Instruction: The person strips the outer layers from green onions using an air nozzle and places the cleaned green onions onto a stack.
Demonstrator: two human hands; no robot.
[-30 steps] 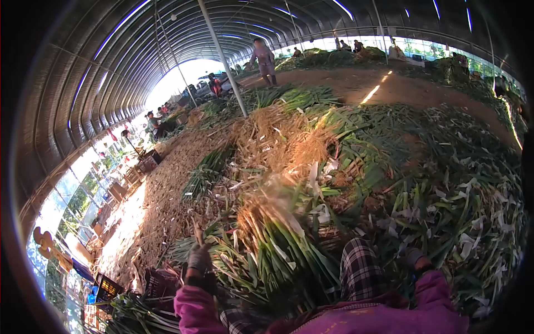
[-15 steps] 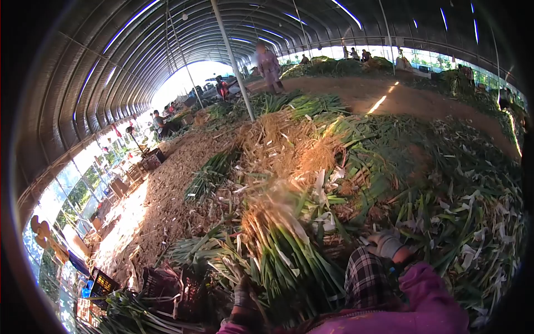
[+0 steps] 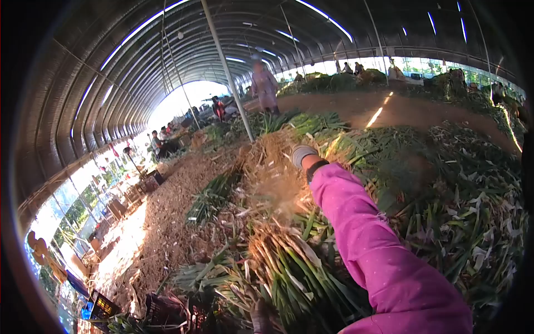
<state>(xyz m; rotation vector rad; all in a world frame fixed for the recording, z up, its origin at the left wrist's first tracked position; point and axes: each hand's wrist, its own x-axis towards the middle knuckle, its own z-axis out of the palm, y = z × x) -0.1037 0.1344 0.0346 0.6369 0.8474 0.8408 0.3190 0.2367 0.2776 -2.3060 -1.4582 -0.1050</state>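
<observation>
Green onion bundle (image 3: 297,270), roots forward, leaves back, just right of the nearer left hand (image 3: 260,318); right hand (image 3: 304,156) outstretched beyond; cannot tell either grip.

A person (image 3: 264,89) stands beyond a pole (image 3: 227,65); a crate (image 3: 104,306) sits left.

Right arm extended forward; left hand low at the bottom edge of view.
Your right arm (image 3: 384,250) runs diagonally from the lower right corner up toward the centre, nearly straight, in a magenta sleeve (image 3: 347,206). A dark band (image 3: 315,168) encircles the right wrist (image 3: 308,161) at the cuff. Your right hand (image 3: 303,154) wears a grey glove, its back toward you; finger closure cannot be determined. Your left hand (image 3: 260,318), dim and partly cut off by the frame, sits well apart from the right; its finger position is unclear.
</observation>
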